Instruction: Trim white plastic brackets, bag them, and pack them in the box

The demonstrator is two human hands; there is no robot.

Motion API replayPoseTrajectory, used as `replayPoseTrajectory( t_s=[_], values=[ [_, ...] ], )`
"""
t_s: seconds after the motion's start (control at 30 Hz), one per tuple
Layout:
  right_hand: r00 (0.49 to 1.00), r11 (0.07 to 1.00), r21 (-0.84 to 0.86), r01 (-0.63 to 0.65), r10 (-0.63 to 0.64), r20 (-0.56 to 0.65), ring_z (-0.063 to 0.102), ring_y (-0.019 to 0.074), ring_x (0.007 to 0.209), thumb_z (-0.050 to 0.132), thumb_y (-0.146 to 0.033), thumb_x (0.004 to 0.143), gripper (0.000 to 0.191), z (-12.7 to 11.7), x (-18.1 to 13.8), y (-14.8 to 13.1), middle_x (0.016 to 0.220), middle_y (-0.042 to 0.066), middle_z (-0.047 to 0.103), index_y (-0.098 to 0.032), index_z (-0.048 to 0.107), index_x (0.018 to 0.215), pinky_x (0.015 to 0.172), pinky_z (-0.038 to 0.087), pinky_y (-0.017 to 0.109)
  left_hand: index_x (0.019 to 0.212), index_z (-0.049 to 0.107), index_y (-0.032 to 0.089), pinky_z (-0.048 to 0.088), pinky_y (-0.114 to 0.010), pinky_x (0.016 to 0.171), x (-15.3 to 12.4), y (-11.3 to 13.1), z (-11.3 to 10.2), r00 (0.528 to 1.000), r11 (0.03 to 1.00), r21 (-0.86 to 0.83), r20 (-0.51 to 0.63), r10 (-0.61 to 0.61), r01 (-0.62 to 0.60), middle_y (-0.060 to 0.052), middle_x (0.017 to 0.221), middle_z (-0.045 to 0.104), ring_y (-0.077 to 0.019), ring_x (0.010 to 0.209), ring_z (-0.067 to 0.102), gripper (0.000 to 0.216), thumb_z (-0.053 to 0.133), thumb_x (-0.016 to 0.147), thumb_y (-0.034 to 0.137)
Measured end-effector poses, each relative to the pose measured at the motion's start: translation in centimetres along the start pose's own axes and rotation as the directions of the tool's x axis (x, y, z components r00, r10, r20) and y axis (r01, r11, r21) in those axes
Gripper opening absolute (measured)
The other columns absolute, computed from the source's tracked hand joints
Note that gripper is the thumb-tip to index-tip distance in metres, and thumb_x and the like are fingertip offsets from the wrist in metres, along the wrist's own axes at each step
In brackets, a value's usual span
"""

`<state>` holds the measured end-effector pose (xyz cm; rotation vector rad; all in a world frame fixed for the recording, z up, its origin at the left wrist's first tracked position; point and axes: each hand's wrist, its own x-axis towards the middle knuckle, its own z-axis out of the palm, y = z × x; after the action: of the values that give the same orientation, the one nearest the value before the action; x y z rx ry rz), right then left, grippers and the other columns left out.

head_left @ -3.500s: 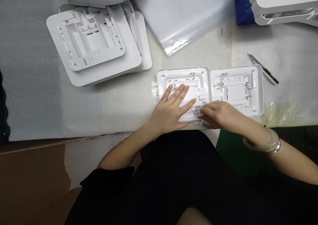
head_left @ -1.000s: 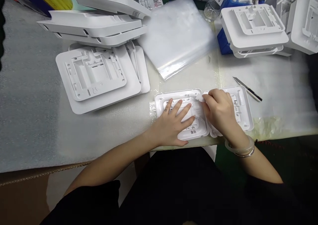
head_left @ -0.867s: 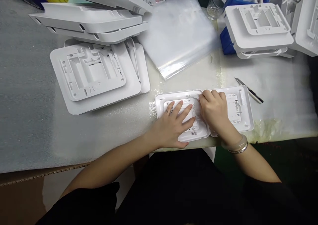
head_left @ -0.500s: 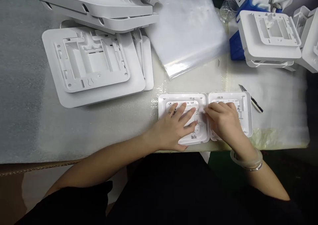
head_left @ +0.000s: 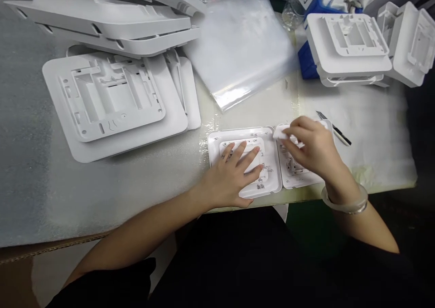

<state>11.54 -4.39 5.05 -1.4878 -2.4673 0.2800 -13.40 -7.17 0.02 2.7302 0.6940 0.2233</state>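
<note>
My left hand (head_left: 229, 176) lies with fingers spread over a shallow white plastic housing (head_left: 273, 163), covering part of its raised inner frame. A second white housing (head_left: 287, 181) sits against its right side, also with its inside facing up. Above that one is my right hand (head_left: 312, 147), its thumb and fingers pinching a small white piece (head_left: 280, 132) near the upper left corner. Whether the piece is plastic or folded cloth, I cannot tell.
A utility knife (head_left: 340, 133) lies beyond the right housing. Larger white housings (head_left: 136, 138) are stacked at left, and more housings (head_left: 353, 65) stand at back right by a blue bin (head_left: 307, 65). Clear plastic bags (head_left: 238, 49) lie at the back middle.
My right hand has lifted up and to the right from the seam between the housings, and the white piece now shows in its fingers. My left hand stays spread on the left housing.
</note>
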Motion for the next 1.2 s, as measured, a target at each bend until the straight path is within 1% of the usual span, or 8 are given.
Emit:
replayPoseTrajectory(
  t_s=[0.1, 0.3, 0.47, 0.6, 0.77, 0.93, 1.07, 1.2],
  values=[
    [0.992, 0.999, 0.001, -0.054, 0.054, -0.115, 0.054, 0.0183, 0.073, 0.059, -0.024, 0.088, 0.009, 0.7, 1.6, 0.6, 0.090, 0.008, 0.060, -0.016, 0.064, 0.088, 0.064, 0.042, 0.032, 0.139, 0.054, 0.018, 0.028, -0.067, 0.110, 0.0, 0.0, -0.1, 1.000, 1.000, 0.008, 0.006, 0.003, -0.003, -0.023, 0.155, 0.034, -0.0513, 0.139, 0.032, 0.078, 0.067, 0.077, 0.065],
    [1.000, 0.987, -0.163, 0.001, 0.003, 0.026, 0.053, 0.0214, 0.077, 0.042, -0.009, 0.088, 0.023, 3.7, 2.6, 0.5, 0.085, 0.011, 0.061, -0.016, 0.059, 0.075, 0.063, 0.041, 0.033, 0.138, 0.054, 0.018, 0.028, -0.068, 0.110, 0.1, 0.0, -0.2, 1.000, 1.000, 0.027, 0.008, 0.015, -0.015, -0.024, 0.155, 0.035, -0.0515, 0.139, 0.033, 0.077, 0.065, 0.078, 0.064],
    [0.986, 0.992, 0.113, 0.046, -0.027, -0.165, 0.055, 0.0167, 0.073, 0.053, -0.015, 0.087, 0.009, 3.3, 2.0, 1.3, 0.087, 0.007, 0.061, -0.016, 0.061, 0.091, 0.064, 0.047, 0.030, 0.138, 0.054, 0.017, 0.028, -0.067, 0.109, 0.2, 0.2, -0.2, 1.000, 0.999, 0.033, 0.003, 0.009, -0.009, -0.025, 0.154, 0.035, -0.0520, 0.138, 0.034, 0.077, 0.064, 0.078, 0.065],
    [0.961, 0.978, 0.142, 0.151, -0.112, -0.252, 0.057, 0.0152, 0.074, 0.054, -0.013, 0.090, 0.013, 2.9, 2.7, 0.5, 0.094, 0.007, 0.062, -0.016, 0.061, 0.100, 0.065, 0.050, 0.029, 0.139, 0.052, 0.017, 0.025, -0.068, 0.111, 0.2, 0.2, -0.1, 1.000, 1.000, 0.014, 0.016, 0.004, -0.005, -0.024, 0.155, 0.033, -0.0522, 0.140, 0.031, 0.078, 0.064, 0.079, 0.065],
    [0.962, 0.965, -0.028, 0.262, -0.263, -0.074, 0.052, 0.0173, 0.076, 0.043, -0.006, 0.091, 0.021, 4.1, 4.3, -1.9, 0.090, 0.010, 0.060, -0.016, 0.060, 0.083, 0.059, 0.042, 0.028, 0.142, 0.049, 0.014, 0.022, -0.060, 0.116, 0.1, 0.1, 0.2, 1.000, 0.999, -0.036, 0.009, 0.021, -0.021, -0.026, 0.155, 0.032, -0.0470, 0.146, 0.023, 0.081, 0.065, 0.080, 0.063],
    [0.970, 0.936, -0.264, 0.234, -0.207, 0.128, 0.037, 0.0183, 0.065, 0.042, 0.003, 0.078, 0.030, 4.4, 5.0, -3.0, 0.068, 0.008, 0.049, -0.018, 0.048, 0.058, 0.054, 0.026, 0.032, 0.143, 0.048, 0.012, 0.023, -0.051, 0.120, -0.1, 0.0, 0.1, 0.999, 0.997, -0.076, 0.027, 0.032, -0.030, -0.024, 0.154, 0.036, -0.0386, 0.148, 0.024, 0.081, 0.065, 0.081, 0.061],
    [0.968, 0.941, -0.249, 0.231, -0.197, 0.154, 0.035, 0.0181, 0.064, 0.043, 0.002, 0.074, 0.027, 4.6, 5.6, -3.2, 0.067, 0.008, 0.048, -0.018, 0.048, 0.057, 0.054, 0.026, 0.031, 0.141, 0.050, 0.010, 0.021, -0.049, 0.120, 0.2, -0.3, -0.2, 0.997, 0.993, -0.095, 0.026, 0.079, -0.076, -0.023, 0.148, 0.045, -0.0374, 0.144, 0.034, 0.080, 0.068, 0.079, 0.057],
    [0.912, 0.913, -0.135, 0.385, -0.354, 0.210, 0.037, 0.0169, 0.067, 0.039, 0.004, 0.081, 0.031, 5.5, 7.4, -4.5, 0.071, 0.008, 0.052, -0.016, 0.052, 0.061, 0.058, 0.033, 0.029, 0.137, 0.053, 0.007, 0.031, -0.045, 0.115, 0.6, -0.5, -0.5, 0.990, 0.984, -0.134, 0.063, 0.130, -0.121, -0.020, 0.138, 0.054, -0.0329, 0.132, 0.046, 0.074, 0.067, 0.081, 0.053]
  ],
)
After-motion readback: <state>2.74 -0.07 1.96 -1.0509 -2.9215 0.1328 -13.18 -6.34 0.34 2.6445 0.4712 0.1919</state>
